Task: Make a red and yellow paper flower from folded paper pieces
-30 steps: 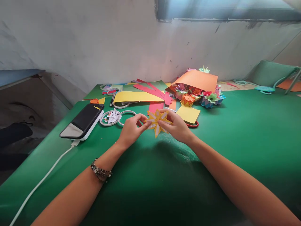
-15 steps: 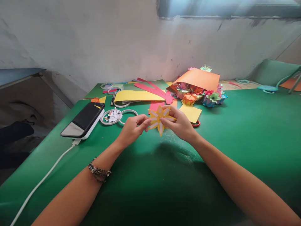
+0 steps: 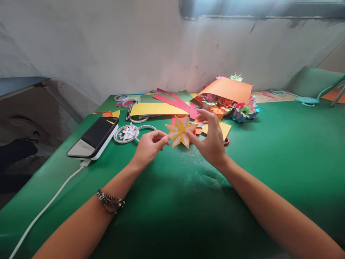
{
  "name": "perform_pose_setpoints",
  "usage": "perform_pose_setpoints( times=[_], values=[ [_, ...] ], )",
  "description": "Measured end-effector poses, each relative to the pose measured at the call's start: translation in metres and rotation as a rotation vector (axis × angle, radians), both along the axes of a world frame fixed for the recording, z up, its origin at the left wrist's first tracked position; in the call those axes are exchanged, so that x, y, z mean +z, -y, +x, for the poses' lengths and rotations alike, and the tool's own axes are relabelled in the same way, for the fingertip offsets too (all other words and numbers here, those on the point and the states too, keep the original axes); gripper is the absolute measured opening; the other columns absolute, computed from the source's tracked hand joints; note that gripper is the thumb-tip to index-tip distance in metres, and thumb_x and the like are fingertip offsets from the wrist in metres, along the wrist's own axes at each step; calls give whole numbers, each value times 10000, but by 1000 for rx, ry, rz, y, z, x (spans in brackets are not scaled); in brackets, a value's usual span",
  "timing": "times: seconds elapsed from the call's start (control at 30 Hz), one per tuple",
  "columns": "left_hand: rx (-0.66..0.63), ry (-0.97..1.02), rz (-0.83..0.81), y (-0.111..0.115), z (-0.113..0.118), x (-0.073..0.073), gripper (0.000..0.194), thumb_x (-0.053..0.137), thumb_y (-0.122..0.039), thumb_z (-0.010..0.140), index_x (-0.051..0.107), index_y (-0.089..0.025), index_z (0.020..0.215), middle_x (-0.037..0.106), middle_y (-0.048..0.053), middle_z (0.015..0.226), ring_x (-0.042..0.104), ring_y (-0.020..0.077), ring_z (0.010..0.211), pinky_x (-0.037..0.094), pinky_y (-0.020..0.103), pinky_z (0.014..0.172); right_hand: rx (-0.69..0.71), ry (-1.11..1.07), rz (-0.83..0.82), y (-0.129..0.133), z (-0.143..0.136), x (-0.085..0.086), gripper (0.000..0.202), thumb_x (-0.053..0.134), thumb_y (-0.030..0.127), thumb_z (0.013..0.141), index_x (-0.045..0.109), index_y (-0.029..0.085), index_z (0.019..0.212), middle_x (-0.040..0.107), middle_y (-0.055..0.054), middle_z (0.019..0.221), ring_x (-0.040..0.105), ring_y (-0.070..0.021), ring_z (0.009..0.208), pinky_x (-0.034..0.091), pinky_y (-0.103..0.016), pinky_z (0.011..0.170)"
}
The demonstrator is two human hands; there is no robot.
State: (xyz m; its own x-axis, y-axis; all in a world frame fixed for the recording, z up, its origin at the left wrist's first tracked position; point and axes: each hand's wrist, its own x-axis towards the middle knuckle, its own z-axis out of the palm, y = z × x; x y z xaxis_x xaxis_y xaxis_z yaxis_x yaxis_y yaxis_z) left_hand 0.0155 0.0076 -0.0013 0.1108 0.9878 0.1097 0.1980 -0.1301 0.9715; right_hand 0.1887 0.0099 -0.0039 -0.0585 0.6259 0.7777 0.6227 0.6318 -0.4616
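Note:
A yellow paper star (image 3: 179, 132) with white strips on its points is held up over the green table (image 3: 172, 201). My left hand (image 3: 153, 144) pinches the tip of its left point between thumb and finger. My right hand (image 3: 209, 138) is at the star's right side with its fingers spread apart and raised; the thumb tip is at the star's right edge, and whether it touches the paper is not clear. Behind my right hand lies a yellow paper square (image 3: 225, 130), beside a red scissor handle (image 3: 227, 141).
At the left are a phone (image 3: 93, 138) on a white block with a cable, and tape rings (image 3: 124, 133) with white scraps. Yellow (image 3: 159, 109) and red strips lie behind. Paper flowers (image 3: 244, 111) under an orange sheet (image 3: 226, 90) stand back right.
My right hand has let go of the star and spread its fingers. The star has turned slightly and shifted a little left, still in my left hand.

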Motion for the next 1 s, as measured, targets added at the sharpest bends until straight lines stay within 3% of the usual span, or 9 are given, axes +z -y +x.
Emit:
perform_pose_setpoints(
  times=[0.1,0.17,0.4,0.57,0.83,1.0],
  values=[
    [100,70,41,1,4,-3,158,595,-272,645,537,-152,559,531,-34,488,401,54,428,328,177,408,-60,236,304,8,-4,2,247,588,263,769,522,231,1005,601,-53,938,536,-194,868,426,-352,763],
    [81,121,75,4,7,-4,164,607,-287,653,555,-152,577,535,-32,498,404,54,430,336,181,413,-6,347,340,13,-9,2,117,546,251,809,554,240,926,628,-29,859,546,-169,783,413,-318,713],
    [-5,274,76,13,16,-3,177,662,-335,646,600,-170,621,550,-44,520,423,55,455,375,191,456,-5,233,179,20,-22,-3,61,544,249,822,594,216,832,675,-16,803,581,-166,773,400,-325,767],
    [-36,314,63,14,16,-5,111,643,-280,664,629,-173,638,603,-29,568,533,83,568,428,199,536,44,130,119,21,-22,0,42,581,200,792,601,181,761,678,-38,749,603,-160,753,464,-286,713],
    [-1,255,129,17,17,-4,74,613,-230,687,624,-166,651,621,-23,581,558,89,573,465,208,582,133,-30,-54,22,-22,1,54,595,181,769,619,210,730,677,-7,735,619,-140,718,502,-276,654],
    [29,59,279,19,12,-8,122,600,-288,731,641,-173,717,628,-11,614,513,94,534,421,216,521,204,-140,-182,22,-21,4,34,628,178,738,630,193,707,680,-14,727,616,-134,709,503,-265,627]
  ],
)
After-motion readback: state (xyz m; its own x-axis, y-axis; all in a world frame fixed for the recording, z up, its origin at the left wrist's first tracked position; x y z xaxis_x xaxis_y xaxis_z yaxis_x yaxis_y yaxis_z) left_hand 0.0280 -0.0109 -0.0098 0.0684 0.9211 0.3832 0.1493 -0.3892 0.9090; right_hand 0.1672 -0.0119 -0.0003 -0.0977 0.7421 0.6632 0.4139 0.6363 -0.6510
